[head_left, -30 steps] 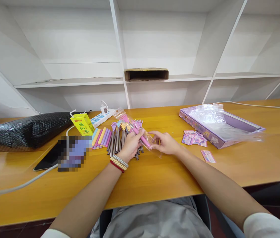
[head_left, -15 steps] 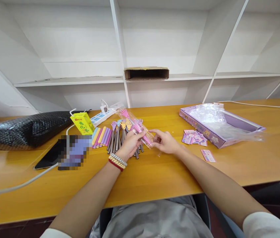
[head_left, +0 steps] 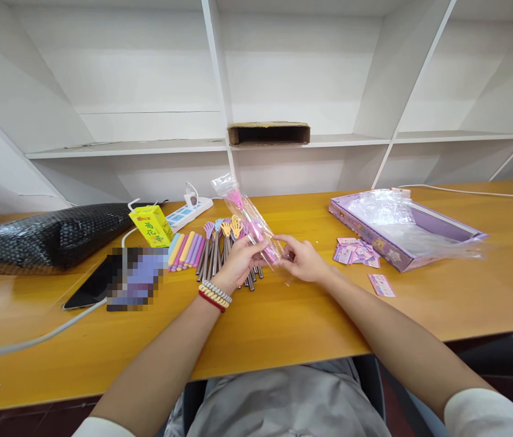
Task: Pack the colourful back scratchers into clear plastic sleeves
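A pink back scratcher (head_left: pixel 237 198) with a hand-shaped head lies inside a clear plastic bag (head_left: pixel 225 183), slanting up and away to the left. My left hand (head_left: pixel 242 262) grips the bagged scratcher near its lower end, thumb on top. At the bag's lower right end, my right hand (head_left: pixel 304 261) pinches the plastic between thumb and fingers. Under and left of my left hand lie several back scratchers (head_left: pixel 213 258) with metal rods and purple, blue and orange heads. Beside them is a row of foam-like pastel sticks (head_left: pixel 186 252), in yellow, pink and purple.
On the right stand a purple box tray (head_left: pixel 402 258) holding clear plastic and a pile of small printed cards (head_left: pixel 356 252). To the left are a yellow drink carton (head_left: pixel 151 226), a power strip (head_left: pixel 190 212), a phone (head_left: pixel 95 282) and a black bubble-wrapped parcel (head_left: pixel 56 240).
The bag's far end has risen, and the scratcher's pink head has moved up and slightly right with it. Both hands have stayed nearly in place.
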Demonstrator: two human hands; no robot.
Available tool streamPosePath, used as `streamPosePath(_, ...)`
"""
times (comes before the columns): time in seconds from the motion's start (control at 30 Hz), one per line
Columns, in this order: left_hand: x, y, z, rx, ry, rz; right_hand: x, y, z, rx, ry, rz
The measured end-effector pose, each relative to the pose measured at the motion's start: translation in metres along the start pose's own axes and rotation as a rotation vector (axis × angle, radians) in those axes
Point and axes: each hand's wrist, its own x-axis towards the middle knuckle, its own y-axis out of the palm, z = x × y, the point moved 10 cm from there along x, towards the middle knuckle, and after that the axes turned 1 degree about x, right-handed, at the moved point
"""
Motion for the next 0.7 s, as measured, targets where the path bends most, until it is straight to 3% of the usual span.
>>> streamPosePath(0.17, 0.001, -0.007, -0.007, 0.024, 0.045, -0.068, 0.000, -0.003, 0.003, 0.132, 0.020, 0.002)
streamPosePath(0.4, 0.006, -0.035, -0.019, -0.048, 0.107, -0.192, -0.002, 0.009, 0.011, 0.513, 0.037, 0.187)
streamPosePath(0.7, 0.007, -0.028, -0.015, -0.031, 0.075, -0.148, 0.004, 0.003, -0.003, 0.340, 0.083, 0.029)
